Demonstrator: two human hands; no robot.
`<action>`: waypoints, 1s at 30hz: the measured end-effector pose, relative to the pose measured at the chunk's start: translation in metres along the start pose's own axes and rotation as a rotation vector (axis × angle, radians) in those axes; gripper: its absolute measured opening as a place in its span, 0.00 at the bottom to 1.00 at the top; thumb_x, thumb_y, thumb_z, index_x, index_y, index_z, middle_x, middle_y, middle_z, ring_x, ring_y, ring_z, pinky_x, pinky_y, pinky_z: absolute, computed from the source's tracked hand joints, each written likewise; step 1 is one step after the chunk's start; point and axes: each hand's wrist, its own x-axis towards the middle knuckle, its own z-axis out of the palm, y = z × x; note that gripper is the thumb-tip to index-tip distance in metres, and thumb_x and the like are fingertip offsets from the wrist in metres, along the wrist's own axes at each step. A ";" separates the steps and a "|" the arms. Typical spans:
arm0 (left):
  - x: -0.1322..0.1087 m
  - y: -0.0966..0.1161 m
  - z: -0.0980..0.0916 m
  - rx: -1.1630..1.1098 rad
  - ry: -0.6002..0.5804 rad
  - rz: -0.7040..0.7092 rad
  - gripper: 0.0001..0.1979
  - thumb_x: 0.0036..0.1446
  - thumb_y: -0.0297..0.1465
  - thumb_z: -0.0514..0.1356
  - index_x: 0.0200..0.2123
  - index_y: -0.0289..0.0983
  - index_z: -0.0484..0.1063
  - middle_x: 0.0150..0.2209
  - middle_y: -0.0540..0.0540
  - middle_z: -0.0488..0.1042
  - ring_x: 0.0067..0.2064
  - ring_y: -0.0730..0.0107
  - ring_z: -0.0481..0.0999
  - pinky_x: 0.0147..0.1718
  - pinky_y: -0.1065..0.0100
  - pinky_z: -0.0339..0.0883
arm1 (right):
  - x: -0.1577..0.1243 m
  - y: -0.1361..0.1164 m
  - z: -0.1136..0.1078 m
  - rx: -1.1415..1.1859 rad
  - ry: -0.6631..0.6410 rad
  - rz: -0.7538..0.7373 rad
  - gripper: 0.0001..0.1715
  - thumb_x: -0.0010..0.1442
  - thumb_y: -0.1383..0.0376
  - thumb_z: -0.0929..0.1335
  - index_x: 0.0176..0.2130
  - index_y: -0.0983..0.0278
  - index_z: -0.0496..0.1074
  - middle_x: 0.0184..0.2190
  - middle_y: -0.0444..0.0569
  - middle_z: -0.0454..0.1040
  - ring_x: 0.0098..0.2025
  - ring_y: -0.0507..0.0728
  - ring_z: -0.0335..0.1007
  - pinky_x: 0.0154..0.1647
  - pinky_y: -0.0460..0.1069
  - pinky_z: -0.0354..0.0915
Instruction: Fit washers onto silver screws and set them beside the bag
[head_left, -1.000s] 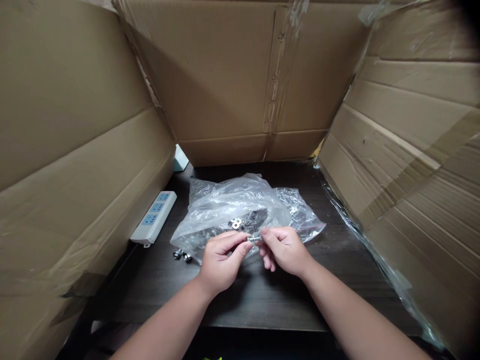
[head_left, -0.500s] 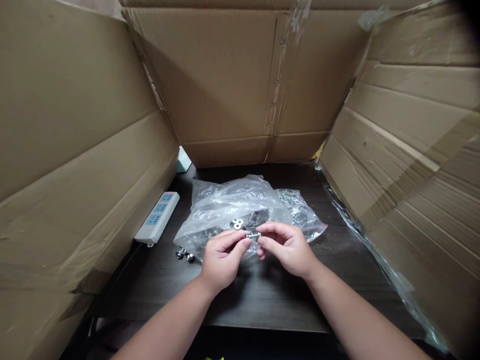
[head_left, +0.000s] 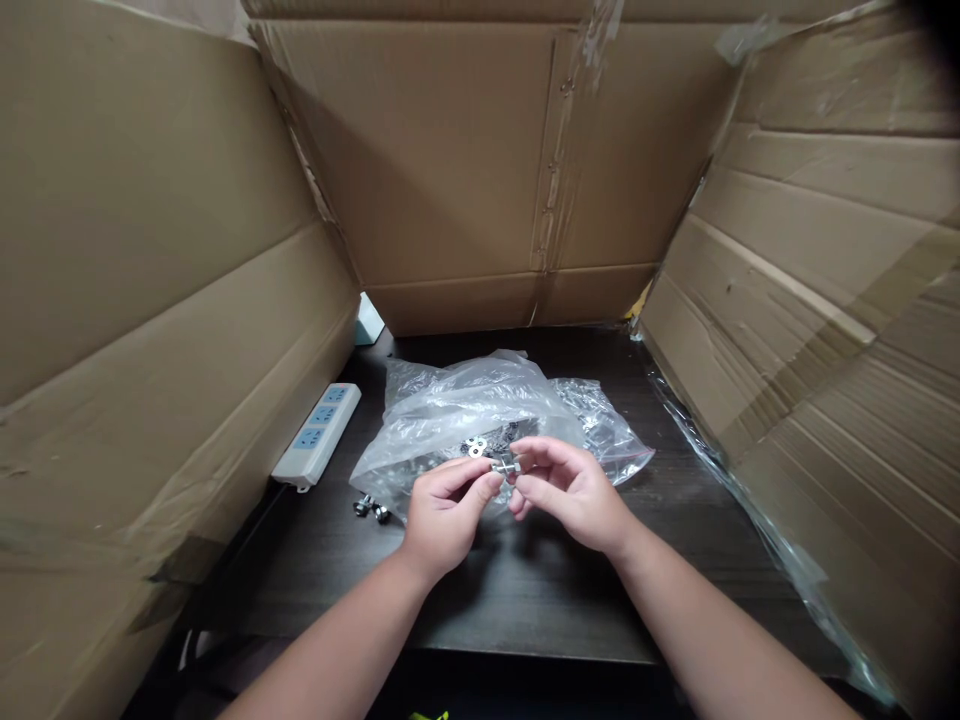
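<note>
My left hand (head_left: 448, 510) pinches one end of a small silver bolt (head_left: 507, 467) between thumb and forefinger. Around the bolt's other end, the thumb and forefinger of my right hand (head_left: 574, 492) are parted, with a narrow gap on either side of the metal. Whether a nut sits on the bolt is too small to tell. Just behind the fingers, several silver washers (head_left: 477, 449) lie at the mouth of a clear plastic bag (head_left: 450, 408). Dark, shiny small fasteners (head_left: 370, 508) rest on the table left of my left hand.
A white power strip (head_left: 318, 436) lies along the left side of the dark table (head_left: 540, 620). Cardboard walls (head_left: 450, 180) enclose the table at the back and both sides. A second clear bag (head_left: 611, 430) with a red seal line spreads to the right.
My right thumb and forefinger have spread apart from the bolt's right end, baring more of it. My left hand keeps its pinch in nearly the same place.
</note>
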 end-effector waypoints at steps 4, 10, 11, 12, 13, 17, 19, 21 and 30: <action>0.000 0.002 0.001 -0.010 -0.001 0.011 0.07 0.52 0.25 0.64 0.35 0.38 0.80 0.33 0.46 0.80 0.35 0.68 0.79 0.34 0.71 0.73 | -0.002 -0.001 0.002 -0.052 0.015 -0.031 0.10 0.56 0.64 0.71 0.39 0.65 0.74 0.25 0.45 0.75 0.25 0.52 0.74 0.29 0.49 0.74; -0.001 -0.001 0.001 -0.009 0.002 0.092 0.11 0.51 0.24 0.64 0.39 0.39 0.79 0.34 0.46 0.81 0.36 0.67 0.79 0.35 0.71 0.74 | -0.003 -0.001 0.000 -0.095 0.012 -0.011 0.10 0.57 0.63 0.70 0.39 0.66 0.73 0.23 0.46 0.75 0.23 0.53 0.73 0.26 0.49 0.72; -0.001 -0.002 0.001 -0.003 0.008 0.096 0.11 0.51 0.24 0.64 0.39 0.39 0.79 0.35 0.46 0.81 0.36 0.67 0.79 0.35 0.70 0.74 | -0.003 -0.001 -0.001 -0.100 0.011 -0.008 0.11 0.57 0.62 0.70 0.40 0.66 0.73 0.23 0.46 0.75 0.23 0.53 0.73 0.26 0.49 0.71; -0.001 -0.002 0.001 0.003 0.013 0.101 0.12 0.51 0.24 0.64 0.40 0.39 0.79 0.35 0.45 0.81 0.36 0.67 0.80 0.35 0.70 0.74 | -0.003 -0.001 -0.001 -0.103 0.011 -0.005 0.11 0.57 0.62 0.70 0.40 0.66 0.73 0.23 0.46 0.75 0.22 0.53 0.73 0.25 0.49 0.71; -0.001 -0.002 0.000 0.008 0.011 0.107 0.12 0.51 0.24 0.64 0.40 0.39 0.79 0.35 0.45 0.81 0.36 0.67 0.80 0.35 0.70 0.74 | -0.004 -0.001 -0.001 -0.107 0.013 -0.002 0.11 0.57 0.62 0.70 0.40 0.66 0.73 0.23 0.46 0.74 0.22 0.53 0.73 0.25 0.49 0.71; 0.000 0.001 0.000 0.036 -0.029 0.119 0.09 0.53 0.25 0.63 0.38 0.39 0.79 0.34 0.45 0.81 0.35 0.67 0.80 0.34 0.70 0.74 | -0.004 -0.001 0.000 -0.164 0.017 -0.007 0.12 0.59 0.60 0.69 0.40 0.65 0.73 0.22 0.45 0.73 0.21 0.52 0.72 0.24 0.48 0.70; 0.001 0.002 0.000 0.061 -0.025 0.124 0.08 0.53 0.25 0.63 0.37 0.38 0.79 0.33 0.45 0.81 0.34 0.67 0.79 0.33 0.70 0.74 | -0.004 0.001 0.000 -0.271 0.039 -0.048 0.12 0.60 0.59 0.68 0.37 0.65 0.74 0.22 0.44 0.72 0.21 0.52 0.71 0.24 0.47 0.69; 0.001 0.003 0.001 0.086 -0.014 0.136 0.07 0.53 0.25 0.63 0.35 0.37 0.79 0.32 0.45 0.80 0.33 0.67 0.79 0.32 0.70 0.73 | -0.003 0.004 -0.002 -0.404 0.056 -0.101 0.15 0.61 0.57 0.66 0.33 0.66 0.74 0.20 0.45 0.70 0.21 0.51 0.70 0.24 0.47 0.69; 0.000 0.003 0.001 0.022 0.069 0.031 0.06 0.52 0.26 0.63 0.35 0.38 0.80 0.34 0.45 0.80 0.35 0.66 0.79 0.34 0.70 0.74 | -0.002 0.000 0.000 -0.142 0.040 -0.104 0.18 0.53 0.64 0.73 0.45 0.61 0.72 0.37 0.47 0.72 0.32 0.54 0.75 0.36 0.51 0.73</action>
